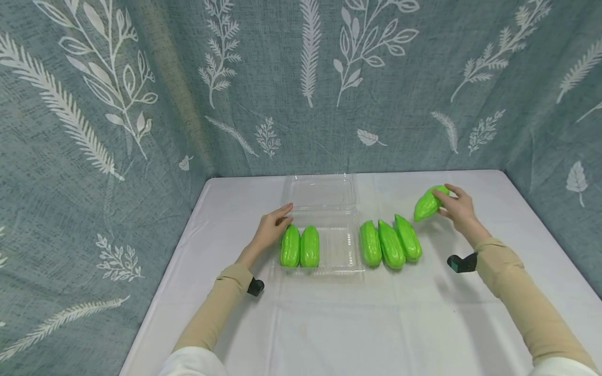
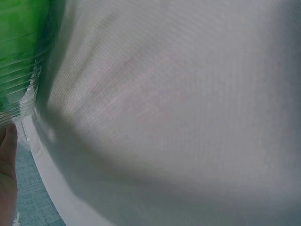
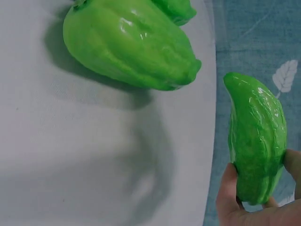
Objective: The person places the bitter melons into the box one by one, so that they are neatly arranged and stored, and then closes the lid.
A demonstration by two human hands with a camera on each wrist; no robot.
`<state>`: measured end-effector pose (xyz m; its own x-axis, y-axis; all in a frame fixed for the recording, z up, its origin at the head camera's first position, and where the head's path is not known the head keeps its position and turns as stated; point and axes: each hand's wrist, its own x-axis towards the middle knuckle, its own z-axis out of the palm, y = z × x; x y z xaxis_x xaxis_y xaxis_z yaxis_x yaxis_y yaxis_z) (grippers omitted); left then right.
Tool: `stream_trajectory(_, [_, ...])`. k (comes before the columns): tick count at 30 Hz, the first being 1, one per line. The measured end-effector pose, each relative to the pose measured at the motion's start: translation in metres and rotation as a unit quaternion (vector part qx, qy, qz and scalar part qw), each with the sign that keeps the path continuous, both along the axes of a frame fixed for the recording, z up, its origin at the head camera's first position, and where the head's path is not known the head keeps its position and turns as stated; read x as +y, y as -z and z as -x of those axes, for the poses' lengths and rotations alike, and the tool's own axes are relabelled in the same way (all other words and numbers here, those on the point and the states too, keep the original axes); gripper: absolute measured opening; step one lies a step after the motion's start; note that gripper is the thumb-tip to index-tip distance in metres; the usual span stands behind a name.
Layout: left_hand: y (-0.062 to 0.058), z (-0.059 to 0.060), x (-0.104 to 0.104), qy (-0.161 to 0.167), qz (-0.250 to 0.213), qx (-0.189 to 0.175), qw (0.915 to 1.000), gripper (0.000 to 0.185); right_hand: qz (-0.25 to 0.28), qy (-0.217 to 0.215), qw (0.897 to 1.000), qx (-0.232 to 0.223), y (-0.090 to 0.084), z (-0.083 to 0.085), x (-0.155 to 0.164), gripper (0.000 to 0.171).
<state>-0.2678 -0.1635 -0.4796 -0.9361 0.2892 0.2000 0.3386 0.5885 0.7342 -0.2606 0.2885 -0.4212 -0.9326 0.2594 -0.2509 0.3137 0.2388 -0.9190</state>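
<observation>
Right hand [image 1: 460,209] pinches a green gourd [image 1: 428,204] by its end, lifted; left hand [image 1: 271,228], fingers straight, rests against the clear tray [image 1: 350,263].

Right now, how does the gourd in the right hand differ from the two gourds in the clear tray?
The held gourd is lifted off the table and tilted, pinched by the right hand; the two tray gourds lie flat, side by side in the clear tray. The held one is alone on the right; the tray pair lies beside the left hand, which rests at the tray's edge. All are glossy, ridged and bright green.
</observation>
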Motion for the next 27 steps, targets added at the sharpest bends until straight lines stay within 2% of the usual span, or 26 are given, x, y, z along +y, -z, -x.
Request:
stream_trajectory(13, [-0.001,0.000,0.001,0.003,-0.004,0.001,1.0000,0.043,0.020,-0.038,0.998,0.045,-0.003,0.001,-0.015,0.073])
stream_trajectory(27, [-0.003,0.001,0.001,0.000,0.003,0.000,1.0000,0.043,0.043,-0.107,0.992,0.058,-0.007,-0.004,-0.042,0.073])
